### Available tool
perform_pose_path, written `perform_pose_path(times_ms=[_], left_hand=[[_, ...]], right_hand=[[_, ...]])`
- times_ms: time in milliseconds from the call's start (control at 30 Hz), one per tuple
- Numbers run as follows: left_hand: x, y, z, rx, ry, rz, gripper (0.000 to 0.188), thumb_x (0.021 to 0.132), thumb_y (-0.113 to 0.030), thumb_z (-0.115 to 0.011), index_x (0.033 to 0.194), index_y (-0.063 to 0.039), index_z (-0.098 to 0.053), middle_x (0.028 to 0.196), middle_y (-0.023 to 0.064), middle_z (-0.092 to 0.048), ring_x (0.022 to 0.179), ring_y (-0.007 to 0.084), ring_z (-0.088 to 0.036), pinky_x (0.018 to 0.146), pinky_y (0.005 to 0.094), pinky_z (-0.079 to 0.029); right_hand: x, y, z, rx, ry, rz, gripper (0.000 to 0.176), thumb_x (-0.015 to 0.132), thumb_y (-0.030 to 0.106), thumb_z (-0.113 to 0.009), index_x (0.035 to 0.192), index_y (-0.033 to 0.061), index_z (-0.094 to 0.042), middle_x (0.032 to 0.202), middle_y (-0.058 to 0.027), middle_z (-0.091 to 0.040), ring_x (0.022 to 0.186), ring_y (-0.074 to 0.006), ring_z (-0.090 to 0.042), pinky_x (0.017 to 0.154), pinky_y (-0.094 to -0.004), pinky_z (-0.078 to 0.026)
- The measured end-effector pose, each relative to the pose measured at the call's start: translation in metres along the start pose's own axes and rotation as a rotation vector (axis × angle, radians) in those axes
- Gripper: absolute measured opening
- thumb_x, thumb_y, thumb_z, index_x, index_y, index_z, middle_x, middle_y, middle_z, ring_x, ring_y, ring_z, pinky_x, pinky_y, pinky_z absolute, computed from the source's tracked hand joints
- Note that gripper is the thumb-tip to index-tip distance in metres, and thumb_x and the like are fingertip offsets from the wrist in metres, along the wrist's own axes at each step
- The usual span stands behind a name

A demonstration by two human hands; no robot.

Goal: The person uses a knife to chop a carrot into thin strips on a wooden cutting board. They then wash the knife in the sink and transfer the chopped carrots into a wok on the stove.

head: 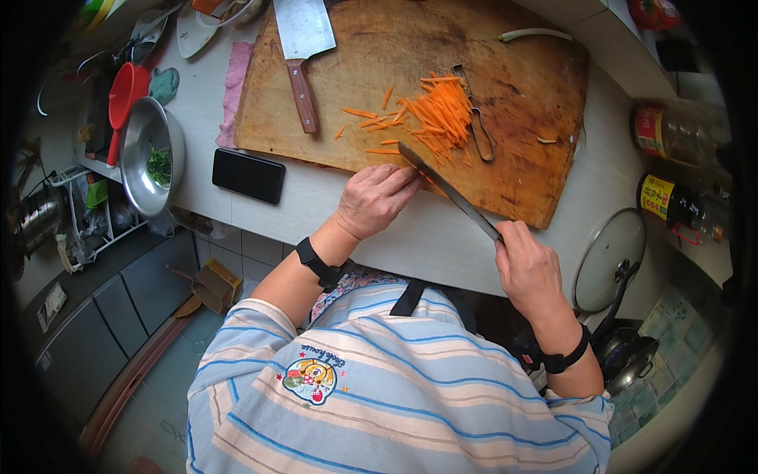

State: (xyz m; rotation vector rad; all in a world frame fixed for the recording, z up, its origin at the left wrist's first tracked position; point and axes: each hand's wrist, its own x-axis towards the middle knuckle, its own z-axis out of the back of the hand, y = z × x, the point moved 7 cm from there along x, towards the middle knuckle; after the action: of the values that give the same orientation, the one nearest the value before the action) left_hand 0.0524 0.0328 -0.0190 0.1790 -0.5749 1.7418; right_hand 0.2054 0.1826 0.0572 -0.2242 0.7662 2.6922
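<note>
My right hand (530, 266) grips the handle of a kitchen knife (453, 191), its blade pointing up and left over the near edge of a wooden cutting board (515, 172). Close against the blade, the bunched fingers of my left hand (382, 198) rest at that edge. A little orange shows beside the blade, but whatever lies under these fingers is hidden. Beyond them is a pile of carrot strips (441, 112), with stray strips to its left. The pile partly covers a metal utensil with a looped handle (484, 139), perhaps a peeler.
A cleaver (303, 89) lies on the board's left side, a scallion piece (536, 34) at its far right. Left on the counter are a phone (249, 176), a steel bowl (151, 157) with chopped greens and a red ladle (127, 95). Bottles (657, 195) and a glass lid (610, 260) stand right.
</note>
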Motion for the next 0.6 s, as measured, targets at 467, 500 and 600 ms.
perform_pose_path(times_ms=[467,500,600], left_hand=[[-0.001,0.001,0.0,-0.008,-0.001,-0.007,0.025,0.081,-0.013,-0.071,0.104,-0.011,-0.078,0.106,-0.0009,-0.07,0.086,0.0148,-0.064,0.07,0.0289,-0.052],[0.0,0.001,0.0,-0.007,0.002,-0.005,0.024,0.08,-0.013,-0.071,0.104,-0.011,-0.078,0.106,-0.0009,-0.07,0.087,0.0149,-0.064,0.07,0.029,-0.052],[0.002,0.0,-0.001,-0.017,0.011,0.006,0.026,0.078,-0.012,-0.072,0.104,-0.013,-0.078,0.105,-0.0006,-0.071,0.087,0.0162,-0.065,0.071,0.0301,-0.052]], right_hand=[[-0.002,-0.014,-0.029,-0.004,0.042,-0.021,0.018,0.093,0.005,-0.063,0.107,0.008,-0.053,0.095,-0.0144,-0.058,0.073,-0.0406,-0.064,0.062,-0.0494,-0.053],[-0.001,-0.016,-0.032,0.022,0.01,-0.027,0.018,0.093,0.006,-0.063,0.108,0.0078,-0.053,0.096,-0.0145,-0.059,0.074,-0.0409,-0.064,0.062,-0.0495,-0.053],[-0.001,-0.021,-0.034,0.092,-0.067,-0.054,0.019,0.094,0.007,-0.064,0.111,0.0073,-0.055,0.098,-0.0147,-0.061,0.075,-0.0416,-0.065,0.063,-0.0495,-0.053]])
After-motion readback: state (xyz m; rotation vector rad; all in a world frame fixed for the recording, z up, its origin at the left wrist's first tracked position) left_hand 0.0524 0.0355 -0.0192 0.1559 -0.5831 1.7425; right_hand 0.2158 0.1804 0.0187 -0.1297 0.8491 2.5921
